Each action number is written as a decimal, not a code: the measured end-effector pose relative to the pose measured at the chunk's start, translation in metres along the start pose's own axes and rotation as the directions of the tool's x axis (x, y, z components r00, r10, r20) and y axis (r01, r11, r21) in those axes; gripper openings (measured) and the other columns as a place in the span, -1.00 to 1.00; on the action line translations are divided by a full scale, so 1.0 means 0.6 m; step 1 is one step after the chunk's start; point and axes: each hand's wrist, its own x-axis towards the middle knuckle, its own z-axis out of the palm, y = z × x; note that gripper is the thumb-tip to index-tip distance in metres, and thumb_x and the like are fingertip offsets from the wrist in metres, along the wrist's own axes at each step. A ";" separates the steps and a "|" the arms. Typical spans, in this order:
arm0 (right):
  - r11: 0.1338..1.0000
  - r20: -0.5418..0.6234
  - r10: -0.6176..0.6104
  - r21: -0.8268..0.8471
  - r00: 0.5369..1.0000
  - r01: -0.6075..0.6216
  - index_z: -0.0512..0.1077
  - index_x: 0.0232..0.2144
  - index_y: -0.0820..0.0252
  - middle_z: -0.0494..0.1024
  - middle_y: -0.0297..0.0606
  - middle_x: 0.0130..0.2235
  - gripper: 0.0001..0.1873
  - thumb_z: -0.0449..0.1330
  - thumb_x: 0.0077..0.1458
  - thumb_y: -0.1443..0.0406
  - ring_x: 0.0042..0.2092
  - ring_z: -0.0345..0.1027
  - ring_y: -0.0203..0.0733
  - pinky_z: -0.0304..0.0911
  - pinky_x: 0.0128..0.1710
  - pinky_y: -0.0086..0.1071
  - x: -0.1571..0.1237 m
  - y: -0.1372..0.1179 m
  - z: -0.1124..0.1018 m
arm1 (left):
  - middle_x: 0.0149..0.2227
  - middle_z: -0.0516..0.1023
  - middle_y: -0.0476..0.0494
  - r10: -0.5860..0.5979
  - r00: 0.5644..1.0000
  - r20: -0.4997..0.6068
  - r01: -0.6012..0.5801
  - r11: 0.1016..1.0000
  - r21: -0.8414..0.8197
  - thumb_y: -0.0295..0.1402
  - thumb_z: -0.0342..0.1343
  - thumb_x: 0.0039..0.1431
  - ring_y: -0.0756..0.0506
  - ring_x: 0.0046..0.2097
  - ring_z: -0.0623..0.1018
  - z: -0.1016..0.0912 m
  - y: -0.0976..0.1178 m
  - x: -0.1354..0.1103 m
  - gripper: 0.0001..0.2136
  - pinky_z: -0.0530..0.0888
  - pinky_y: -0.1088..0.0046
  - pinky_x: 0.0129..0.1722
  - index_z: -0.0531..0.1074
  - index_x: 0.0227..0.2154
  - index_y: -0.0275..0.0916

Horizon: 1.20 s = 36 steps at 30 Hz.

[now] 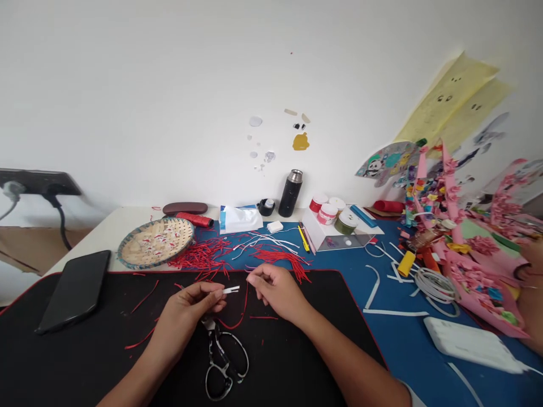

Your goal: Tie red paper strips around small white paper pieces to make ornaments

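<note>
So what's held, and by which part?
The left hand pinches a white strip by its left part; whether the right hand holds a red cord can't be told.

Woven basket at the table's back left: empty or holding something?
Holding something: small red-and-white pieces lie scattered inside the woven basket, with bare weave showing between them.

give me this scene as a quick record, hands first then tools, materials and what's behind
left hand: pinching a small white strip
right hand: fingertips drawn together; whether they grip anything is unclear
between hands: a red cord curving down onto the black mat
tool: scissors on the mat, below the left hand
materials: red strands heaped beyond the mat's far edge
container: round woven basket, left of the heap
back: black flask, upright near the wall
</note>
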 end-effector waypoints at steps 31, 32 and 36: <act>0.382 -0.138 0.025 -0.914 0.990 -0.137 0.54 -0.19 0.19 0.58 -0.11 -0.11 -0.81 0.11 0.37 0.31 -0.16 0.51 -0.06 0.16 -0.26 -0.34 0.041 0.016 -0.150 | -0.44 0.70 -0.07 -0.101 0.992 0.076 0.104 0.994 -0.043 -0.01 0.56 -0.27 -0.07 -0.41 0.63 0.003 -0.005 0.000 -0.60 0.55 0.53 -0.37 0.71 -0.43 -0.18; 0.402 -0.145 0.019 -0.905 0.989 -0.140 0.54 -0.20 0.19 0.58 -0.11 -0.11 -0.81 0.12 0.37 0.31 -0.15 0.51 -0.06 0.16 -0.26 -0.35 0.039 0.013 -0.152 | -0.45 0.70 -0.07 -0.099 0.992 0.078 0.102 0.994 -0.045 -0.01 0.56 -0.27 -0.06 -0.41 0.63 0.004 -0.005 0.000 -0.60 0.55 0.54 -0.37 0.71 -0.43 -0.18; 0.529 -0.172 -0.011 -0.837 0.985 -0.140 0.53 -0.26 0.18 0.60 -0.13 -0.13 -0.85 0.16 0.33 0.31 -0.12 0.50 -0.06 0.18 -0.22 -0.35 0.023 0.003 -0.159 | -0.44 0.71 -0.08 -0.100 0.992 0.078 0.107 0.990 -0.088 -0.05 0.59 -0.30 -0.05 -0.42 0.63 0.006 -0.008 0.001 -0.60 0.55 0.57 -0.39 0.70 -0.43 -0.21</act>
